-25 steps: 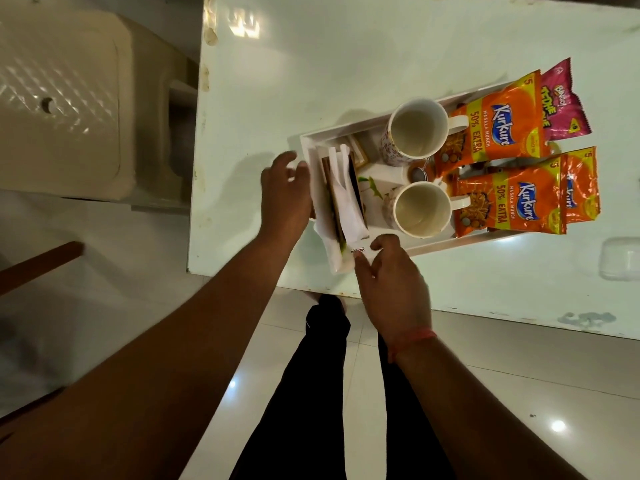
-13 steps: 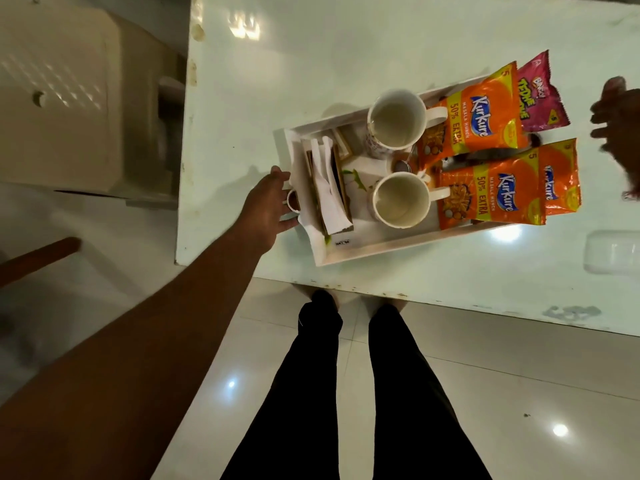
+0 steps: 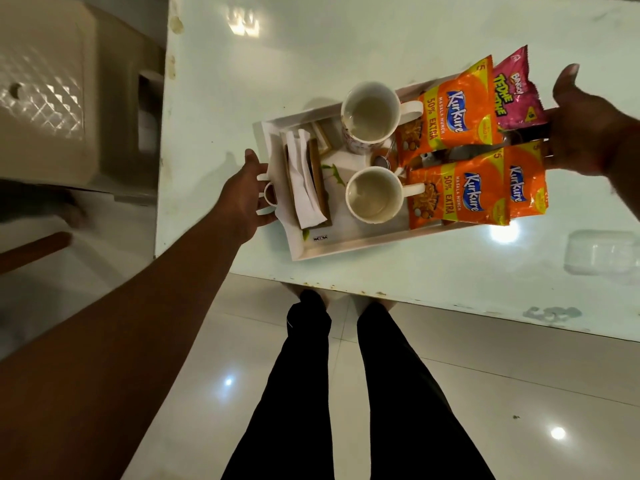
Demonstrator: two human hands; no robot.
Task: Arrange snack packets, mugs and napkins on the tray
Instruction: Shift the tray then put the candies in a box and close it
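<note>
A white tray [image 3: 349, 244] lies on the glass table near its front edge. On it stand two empty white mugs, one at the back [image 3: 370, 114] and one at the front [image 3: 374, 195]. White napkins [image 3: 304, 181] sit in a wooden holder at the tray's left end. Two orange Kurkure packets [image 3: 453, 114] [image 3: 464, 199] and a pink Bingo packet [image 3: 512, 95] cover the right end. My left hand [image 3: 244, 195] grips the tray's left handle. My right hand [image 3: 588, 123] is at the right end, thumb raised, fingers hidden behind the packets.
The pale glass table [image 3: 311, 46] ends just above my feet. A beige plastic chair [image 3: 52, 98] stands to the left of it. A clear plastic lid or box [image 3: 602, 252] lies on the table at the right. My legs in dark trousers [image 3: 346, 393] are below.
My right hand left the tray's front edge, swung out to the right, and now reaches the tray's right end. My left hand moved onto the left handle.
</note>
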